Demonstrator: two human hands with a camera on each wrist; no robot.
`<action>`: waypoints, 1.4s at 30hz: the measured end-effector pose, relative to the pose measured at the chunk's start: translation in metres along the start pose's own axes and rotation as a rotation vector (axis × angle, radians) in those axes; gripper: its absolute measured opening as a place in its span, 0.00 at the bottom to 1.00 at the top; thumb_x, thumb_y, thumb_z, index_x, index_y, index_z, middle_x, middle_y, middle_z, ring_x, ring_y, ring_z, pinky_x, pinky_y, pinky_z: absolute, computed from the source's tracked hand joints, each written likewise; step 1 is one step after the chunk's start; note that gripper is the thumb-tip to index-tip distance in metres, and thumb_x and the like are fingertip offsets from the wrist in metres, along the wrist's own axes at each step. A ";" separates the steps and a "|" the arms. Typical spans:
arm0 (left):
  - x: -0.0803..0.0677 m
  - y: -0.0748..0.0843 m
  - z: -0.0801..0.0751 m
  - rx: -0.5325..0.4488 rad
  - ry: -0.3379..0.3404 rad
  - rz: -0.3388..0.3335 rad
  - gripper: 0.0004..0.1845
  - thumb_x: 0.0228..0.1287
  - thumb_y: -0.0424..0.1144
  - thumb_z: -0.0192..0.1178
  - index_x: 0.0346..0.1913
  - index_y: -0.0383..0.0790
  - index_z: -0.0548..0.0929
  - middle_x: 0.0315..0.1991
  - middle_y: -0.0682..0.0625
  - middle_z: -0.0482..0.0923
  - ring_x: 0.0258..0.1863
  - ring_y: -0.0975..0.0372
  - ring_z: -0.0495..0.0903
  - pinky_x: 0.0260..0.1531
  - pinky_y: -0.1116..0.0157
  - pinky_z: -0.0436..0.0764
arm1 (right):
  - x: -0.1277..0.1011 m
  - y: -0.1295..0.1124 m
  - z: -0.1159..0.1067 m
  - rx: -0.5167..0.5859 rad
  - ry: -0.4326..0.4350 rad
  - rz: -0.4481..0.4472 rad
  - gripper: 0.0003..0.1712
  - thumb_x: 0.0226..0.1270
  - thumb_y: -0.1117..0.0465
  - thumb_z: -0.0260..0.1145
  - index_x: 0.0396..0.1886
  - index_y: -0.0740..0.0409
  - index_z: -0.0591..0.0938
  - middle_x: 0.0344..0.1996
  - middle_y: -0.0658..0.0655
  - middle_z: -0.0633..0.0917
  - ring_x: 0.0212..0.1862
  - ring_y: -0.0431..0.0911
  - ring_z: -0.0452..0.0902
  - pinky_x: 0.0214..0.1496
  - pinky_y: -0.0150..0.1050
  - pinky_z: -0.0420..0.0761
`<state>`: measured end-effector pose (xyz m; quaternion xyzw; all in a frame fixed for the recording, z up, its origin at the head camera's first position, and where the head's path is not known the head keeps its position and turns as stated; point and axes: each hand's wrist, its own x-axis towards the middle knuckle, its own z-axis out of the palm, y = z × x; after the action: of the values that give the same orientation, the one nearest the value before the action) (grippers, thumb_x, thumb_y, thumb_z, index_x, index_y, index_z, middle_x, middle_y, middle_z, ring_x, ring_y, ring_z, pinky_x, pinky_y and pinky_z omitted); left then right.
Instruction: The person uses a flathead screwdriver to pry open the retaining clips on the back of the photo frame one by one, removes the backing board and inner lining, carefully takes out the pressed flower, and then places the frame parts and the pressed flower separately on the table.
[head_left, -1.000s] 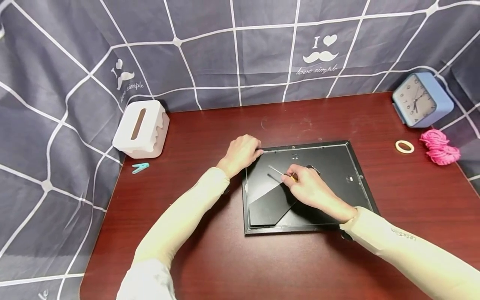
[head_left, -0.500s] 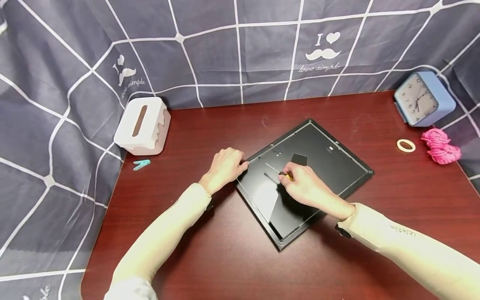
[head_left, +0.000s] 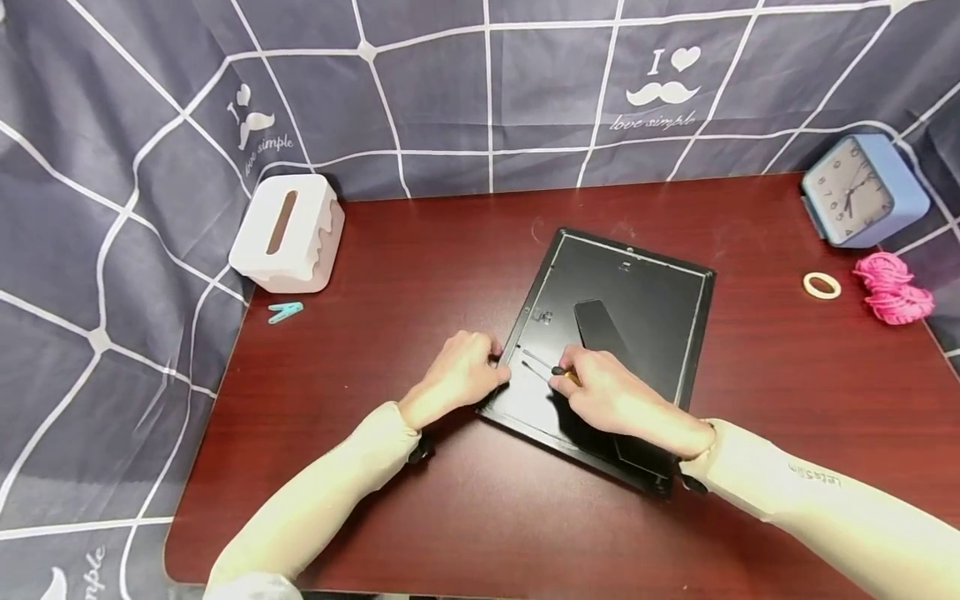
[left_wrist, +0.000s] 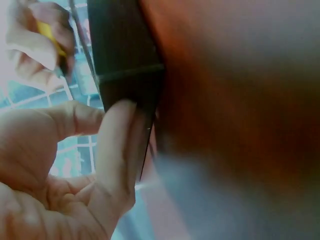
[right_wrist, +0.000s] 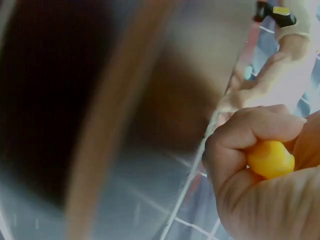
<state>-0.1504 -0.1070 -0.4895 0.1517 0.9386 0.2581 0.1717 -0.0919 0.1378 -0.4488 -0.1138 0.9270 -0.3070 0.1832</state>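
Ideally, left hand pinching the frame edge steadies it while right hand, gripping the screwdriver, pries gently.

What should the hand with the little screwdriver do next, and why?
Probably slide the screwdriver tip under the small clip at the picture frame edge and lever it. The frame lies back-up on the table, the left hand grips its near-left edge to steady it, and the right hand already points the shaft at that edge.
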 end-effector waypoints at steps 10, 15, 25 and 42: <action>-0.040 0.042 -0.018 -0.275 -0.235 -0.192 0.35 0.69 0.39 0.69 0.75 0.33 0.71 0.26 0.46 0.88 0.15 0.63 0.88 0.25 0.65 0.86 | -0.011 0.025 0.021 -0.044 0.024 -0.058 0.09 0.79 0.51 0.69 0.43 0.47 0.78 0.23 0.44 0.76 0.28 0.38 0.73 0.32 0.33 0.73; -0.039 0.047 -0.018 -0.309 -0.177 -0.225 0.39 0.70 0.38 0.69 0.80 0.36 0.65 0.26 0.46 0.86 0.15 0.62 0.88 0.30 0.63 0.88 | -0.017 0.019 0.017 -0.050 0.032 -0.074 0.08 0.79 0.56 0.69 0.45 0.50 0.77 0.23 0.44 0.75 0.28 0.38 0.72 0.32 0.32 0.73; -0.021 0.046 -0.011 -0.503 -0.158 -0.269 0.41 0.70 0.35 0.69 0.81 0.40 0.62 0.33 0.44 0.85 0.18 0.59 0.90 0.42 0.62 0.93 | 0.008 0.008 0.020 -0.015 0.055 0.019 0.12 0.82 0.55 0.62 0.52 0.59 0.79 0.25 0.49 0.77 0.29 0.43 0.74 0.31 0.37 0.74; -0.027 0.037 -0.009 -0.763 -0.200 -0.263 0.35 0.74 0.31 0.69 0.77 0.40 0.64 0.31 0.43 0.83 0.19 0.59 0.87 0.27 0.57 0.94 | 0.002 -0.015 0.039 -0.002 0.222 -0.075 0.08 0.75 0.64 0.63 0.42 0.59 0.71 0.20 0.52 0.75 0.23 0.47 0.72 0.21 0.40 0.69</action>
<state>-0.1226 -0.0909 -0.4558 -0.0198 0.7655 0.5474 0.3376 -0.0764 0.1054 -0.4692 -0.1141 0.9370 -0.3232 0.0678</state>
